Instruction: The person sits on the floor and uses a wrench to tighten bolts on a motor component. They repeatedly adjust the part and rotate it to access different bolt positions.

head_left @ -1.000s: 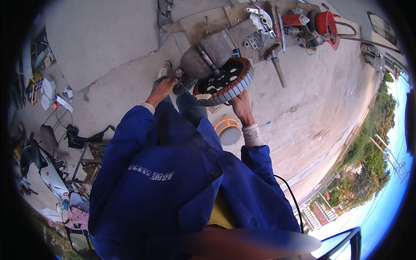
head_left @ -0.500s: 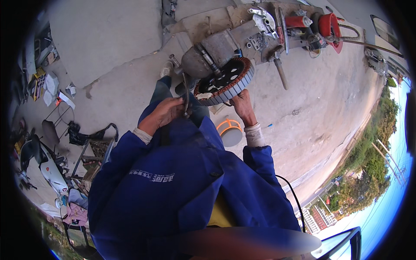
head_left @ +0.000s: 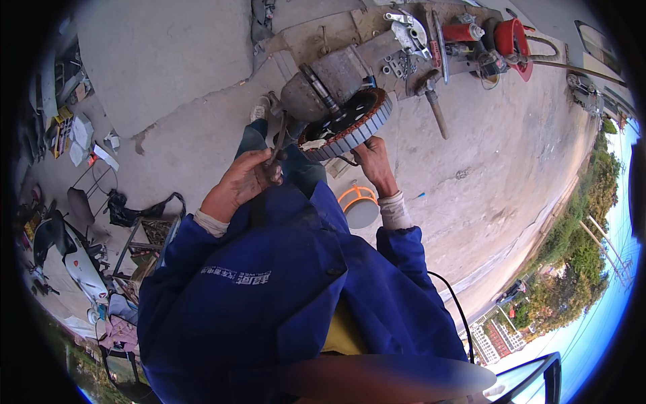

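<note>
A motor stator [head_left: 363, 129] with grey segmented rim, copper windings and a black centre sits tilted in front of me. Its steel axle [head_left: 321, 90] points up and away over a rusty bench vise [head_left: 296, 95]. My right hand [head_left: 378, 165] is closed at the near lower rim of the stator; its fingertips are partly hidden there, beside a dark cable. My left hand [head_left: 243, 180] has its fingers curled round the lower end of the vise handle [head_left: 279, 140], a slim metal bar. Whether the jaws press on the stator is hidden.
A hammer [head_left: 436, 111], silver brake plate [head_left: 412, 32], red can [head_left: 461, 32] and red helmet-like shell [head_left: 511, 42] lie along the bench at far right. An orange-framed stool [head_left: 360, 209] stands below my right hand. A scooter [head_left: 81, 266] and metal rack [head_left: 131, 252] are at left.
The vise handle has swung slightly, its lower end moving left and up, with my left hand shifting along. The stator and my right hand have moved slightly left.
</note>
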`<state>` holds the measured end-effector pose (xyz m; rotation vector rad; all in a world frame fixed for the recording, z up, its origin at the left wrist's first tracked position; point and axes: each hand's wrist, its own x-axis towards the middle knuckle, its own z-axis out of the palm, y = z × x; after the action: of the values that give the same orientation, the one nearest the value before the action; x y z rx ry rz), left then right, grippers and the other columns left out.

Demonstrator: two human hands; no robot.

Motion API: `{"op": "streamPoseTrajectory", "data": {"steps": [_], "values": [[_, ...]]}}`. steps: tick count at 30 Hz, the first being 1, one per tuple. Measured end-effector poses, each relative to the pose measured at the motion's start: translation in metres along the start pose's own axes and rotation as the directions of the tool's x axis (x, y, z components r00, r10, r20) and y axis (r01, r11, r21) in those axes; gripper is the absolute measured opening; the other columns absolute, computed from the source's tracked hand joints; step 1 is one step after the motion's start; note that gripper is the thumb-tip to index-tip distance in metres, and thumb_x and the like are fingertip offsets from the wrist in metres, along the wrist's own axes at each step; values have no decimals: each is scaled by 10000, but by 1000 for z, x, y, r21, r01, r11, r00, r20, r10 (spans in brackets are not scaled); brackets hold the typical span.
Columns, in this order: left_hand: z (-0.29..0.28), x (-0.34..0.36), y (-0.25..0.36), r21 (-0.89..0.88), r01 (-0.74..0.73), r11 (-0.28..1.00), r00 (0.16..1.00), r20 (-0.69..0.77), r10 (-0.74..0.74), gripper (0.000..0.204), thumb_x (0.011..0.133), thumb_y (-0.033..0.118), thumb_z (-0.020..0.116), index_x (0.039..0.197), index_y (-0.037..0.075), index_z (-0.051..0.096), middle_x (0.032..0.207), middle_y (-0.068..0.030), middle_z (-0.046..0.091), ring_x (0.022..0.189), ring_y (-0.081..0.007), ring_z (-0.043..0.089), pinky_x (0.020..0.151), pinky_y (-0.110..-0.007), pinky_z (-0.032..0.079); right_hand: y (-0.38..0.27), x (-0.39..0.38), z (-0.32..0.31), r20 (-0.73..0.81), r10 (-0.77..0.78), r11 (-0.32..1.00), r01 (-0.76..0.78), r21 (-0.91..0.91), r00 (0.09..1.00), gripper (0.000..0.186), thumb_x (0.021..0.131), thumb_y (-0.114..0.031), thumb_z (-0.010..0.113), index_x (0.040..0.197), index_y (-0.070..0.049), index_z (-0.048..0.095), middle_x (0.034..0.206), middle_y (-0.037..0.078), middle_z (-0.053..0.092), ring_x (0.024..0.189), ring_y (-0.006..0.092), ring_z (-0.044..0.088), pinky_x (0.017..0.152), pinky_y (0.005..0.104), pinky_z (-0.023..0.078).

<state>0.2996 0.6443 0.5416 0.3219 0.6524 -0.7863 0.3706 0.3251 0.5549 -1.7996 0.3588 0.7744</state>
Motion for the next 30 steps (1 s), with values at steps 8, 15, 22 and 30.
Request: {"op": "streamPoseTrajectory", "data": {"steps": [8, 15, 22, 30], "values": [[42, 2, 58, 22, -343, 939, 933, 121, 338, 380, 1037, 302, 583, 1234, -21, 616, 1250, -223, 690, 1077, -279, 676, 999, -411, 504, -5, 0, 4, -16, -9, 1000, 9, -25, 1000, 373, 1014, -272, 630, 821, 47, 633, 649, -4, 546, 600, 81, 462, 543, 288, 388], [23, 45, 68, 330, -568, 754, 812, 79, 578, 319, 1041, 250, 608, 1197, -29, 616, 1206, -236, 709, 1049, -258, 704, 965, -361, 535, 8, 3, 1, 1, -45, 998, 45, -33, 999, 336, 1013, -245, 614, 844, 45, 629, 674, 1, 549, 609, 80, 474, 546, 290, 397], [20, 51, 93, 267, -531, 804, 826, -50, 562, 330, 1036, 298, 618, 1208, 17, 606, 1122, -225, 728, 999, -220, 704, 863, -339, 527, 4, 3, 0, 29, 7, 1000, -8, 24, 1000, 329, 1013, -243, 609, 825, 27, 611, 681, -5, 541, 607, 76, 470, 544, 282, 390], [28, 45, 81, 617, -521, 590, 751, 3, 660, 305, 1044, 316, 619, 1051, 17, 674, 889, -28, 642, 815, -124, 565, 745, -282, 466, -1, 3, -2, 33, -8, 1000, 9, -18, 999, 347, 1016, -259, 615, 822, 29, 614, 678, -10, 535, 608, 76, 455, 543, 285, 382]]}}
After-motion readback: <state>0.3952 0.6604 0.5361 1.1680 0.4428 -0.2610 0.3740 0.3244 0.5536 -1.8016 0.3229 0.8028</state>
